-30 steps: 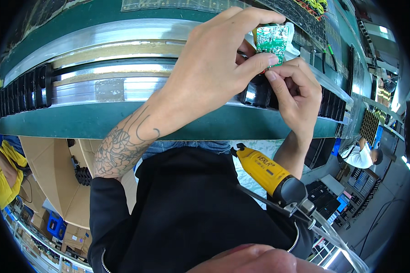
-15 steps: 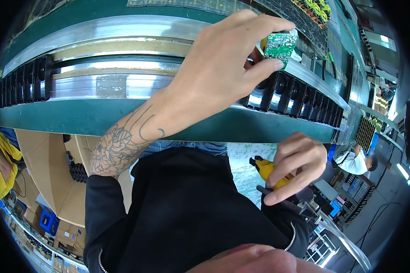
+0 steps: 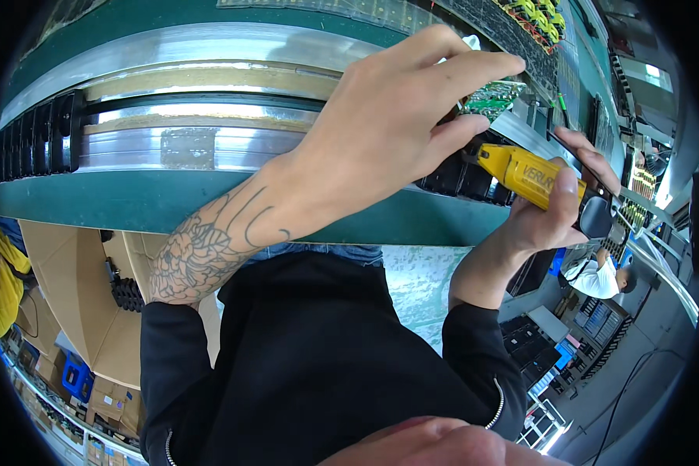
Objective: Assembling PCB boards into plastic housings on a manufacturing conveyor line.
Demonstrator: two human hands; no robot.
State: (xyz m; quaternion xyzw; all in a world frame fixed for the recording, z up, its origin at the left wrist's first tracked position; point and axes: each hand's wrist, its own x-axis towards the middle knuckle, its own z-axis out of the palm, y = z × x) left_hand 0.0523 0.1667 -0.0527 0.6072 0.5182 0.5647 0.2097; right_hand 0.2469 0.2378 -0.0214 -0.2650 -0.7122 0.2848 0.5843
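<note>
With thumb and fingers closed, my left hand (image 3: 400,109) grips the edges of a small green circuit board (image 3: 495,96) above the bench rail. The board is tilted, its soldered side partly showing, and my fingers hide the rest. To its right, my right hand (image 3: 551,206) is wrapped round a yellow air nipper (image 3: 524,172) with a dark tip. That tip points left, just below the board and close to my left thumb; I cannot tell whether they touch. Black slotted plastic holders (image 3: 462,182) sit beneath the tool, partly hidden by my hands.
A metal rail (image 3: 186,147) runs along the green bench edge (image 3: 93,198), with more black holders (image 3: 35,140) at its left. Yellow-green parts (image 3: 536,19) lie at far right. An open cardboard box (image 3: 74,295) stands below left. Another person in white (image 3: 594,276) is off right.
My right hand has risen from below the bench edge, bringing the nipper up to the board. My left hand has shifted slightly right and tipped the board flatter.
</note>
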